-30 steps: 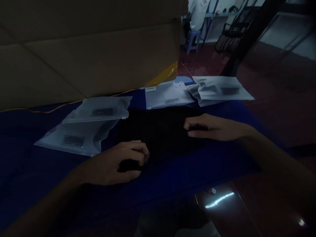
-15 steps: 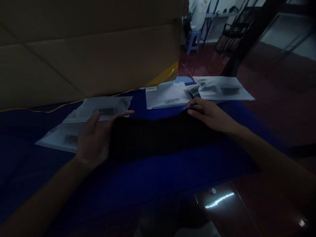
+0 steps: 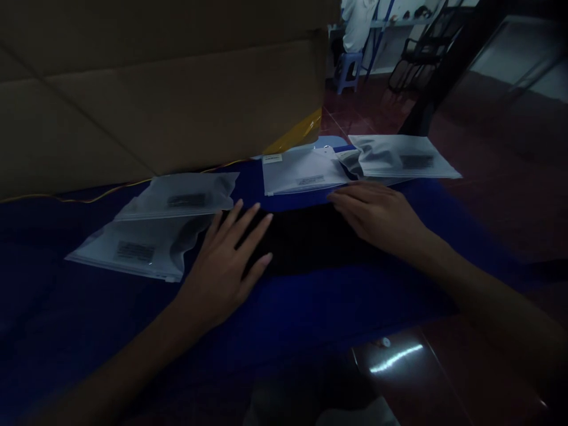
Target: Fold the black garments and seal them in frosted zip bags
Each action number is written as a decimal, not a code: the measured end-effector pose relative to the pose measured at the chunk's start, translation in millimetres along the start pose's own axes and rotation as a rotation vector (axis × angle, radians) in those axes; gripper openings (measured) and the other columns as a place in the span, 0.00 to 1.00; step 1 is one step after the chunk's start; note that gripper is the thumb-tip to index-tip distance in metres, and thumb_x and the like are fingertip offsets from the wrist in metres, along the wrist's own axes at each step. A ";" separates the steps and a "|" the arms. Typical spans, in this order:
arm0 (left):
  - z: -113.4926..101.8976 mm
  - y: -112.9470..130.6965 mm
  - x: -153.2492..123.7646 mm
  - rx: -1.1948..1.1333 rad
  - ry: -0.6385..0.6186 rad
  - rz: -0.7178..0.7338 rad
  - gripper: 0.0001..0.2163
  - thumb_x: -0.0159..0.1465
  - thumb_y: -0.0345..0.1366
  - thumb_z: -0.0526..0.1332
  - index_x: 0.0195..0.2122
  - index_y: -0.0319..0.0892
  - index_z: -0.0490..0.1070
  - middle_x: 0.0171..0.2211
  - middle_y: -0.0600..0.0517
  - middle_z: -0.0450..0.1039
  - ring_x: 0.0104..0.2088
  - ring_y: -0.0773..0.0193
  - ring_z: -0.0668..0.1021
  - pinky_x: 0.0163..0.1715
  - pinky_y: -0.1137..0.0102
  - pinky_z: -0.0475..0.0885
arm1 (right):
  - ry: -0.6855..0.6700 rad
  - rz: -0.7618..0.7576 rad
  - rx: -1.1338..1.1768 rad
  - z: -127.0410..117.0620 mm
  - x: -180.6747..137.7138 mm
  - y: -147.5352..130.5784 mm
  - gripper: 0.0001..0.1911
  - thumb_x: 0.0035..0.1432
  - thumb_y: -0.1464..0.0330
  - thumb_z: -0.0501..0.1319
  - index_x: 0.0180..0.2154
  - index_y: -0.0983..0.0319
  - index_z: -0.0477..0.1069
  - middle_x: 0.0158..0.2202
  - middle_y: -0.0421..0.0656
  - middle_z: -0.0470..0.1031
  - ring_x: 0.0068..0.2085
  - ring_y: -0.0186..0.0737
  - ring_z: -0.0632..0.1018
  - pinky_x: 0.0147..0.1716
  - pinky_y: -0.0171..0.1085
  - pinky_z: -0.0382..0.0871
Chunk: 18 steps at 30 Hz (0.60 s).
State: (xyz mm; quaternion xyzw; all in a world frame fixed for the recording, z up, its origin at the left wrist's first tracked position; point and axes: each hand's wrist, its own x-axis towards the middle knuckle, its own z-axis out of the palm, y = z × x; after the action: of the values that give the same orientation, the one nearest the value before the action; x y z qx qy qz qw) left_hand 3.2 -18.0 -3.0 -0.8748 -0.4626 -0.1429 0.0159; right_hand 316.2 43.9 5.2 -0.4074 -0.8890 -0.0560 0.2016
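Observation:
A long strip of black cloth (image 3: 306, 239) lies flat across the blue-covered table in front of me. It is too dark to tell what kind of article it is. My left hand (image 3: 226, 257) rests palm down on its left end, fingers spread. At the cloth's far right edge, my right hand (image 3: 375, 210) has its fingers drawn together around the edge, and its thumb is mostly hidden. Two frosted zip bags with printed labels sit left of the cloth, a nearer bag (image 3: 160, 251) and a farther bag (image 3: 160, 198).
Behind the cloth lie a white zip bag (image 3: 297, 171) and another bag (image 3: 399, 157) to its right. A large cardboard box (image 3: 177, 112) fills the back left of the blue table cover (image 3: 284, 319). Farther off, a person (image 3: 357, 26) sits on a blue stool (image 3: 348, 68).
My left hand has moved right from the cloth's left end and now lies flat on it. My right hand has turned more palm down, its fingers closer together at the far edge.

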 end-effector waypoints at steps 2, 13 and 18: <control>3.9 2.5 -1.4 0.035 -0.080 0.046 0.27 0.78 0.43 0.49 0.76 0.48 0.50 0.77 0.44 0.46 0.77 0.41 0.46 0.71 0.36 0.49 | -0.006 -0.115 0.091 -0.4 -1.3 -11.7 0.18 0.75 0.66 0.53 0.57 0.58 0.77 0.55 0.46 0.82 0.58 0.51 0.80 0.63 0.52 0.71; 9.5 -6.9 -5.5 0.021 -0.280 -0.144 0.29 0.77 0.55 0.45 0.77 0.59 0.43 0.78 0.48 0.38 0.77 0.40 0.47 0.66 0.28 0.53 | -0.324 -0.143 0.237 31.1 -4.5 0.3 0.33 0.77 0.54 0.49 0.76 0.52 0.46 0.78 0.47 0.44 0.77 0.53 0.47 0.74 0.62 0.45; 10.9 -12.4 -6.1 0.021 -0.255 -0.145 0.30 0.77 0.57 0.45 0.77 0.59 0.42 0.79 0.49 0.39 0.77 0.43 0.47 0.68 0.33 0.55 | -0.363 -0.023 0.222 27.5 1.7 24.3 0.33 0.77 0.51 0.45 0.75 0.55 0.48 0.77 0.48 0.47 0.77 0.55 0.48 0.73 0.63 0.45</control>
State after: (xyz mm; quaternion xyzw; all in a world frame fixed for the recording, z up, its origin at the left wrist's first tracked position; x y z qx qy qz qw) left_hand -7.5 -14.1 -16.4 -0.8501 -0.5241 -0.0266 -0.0442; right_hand 324.8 68.4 -20.7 -0.3757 -0.9161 0.1142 0.0810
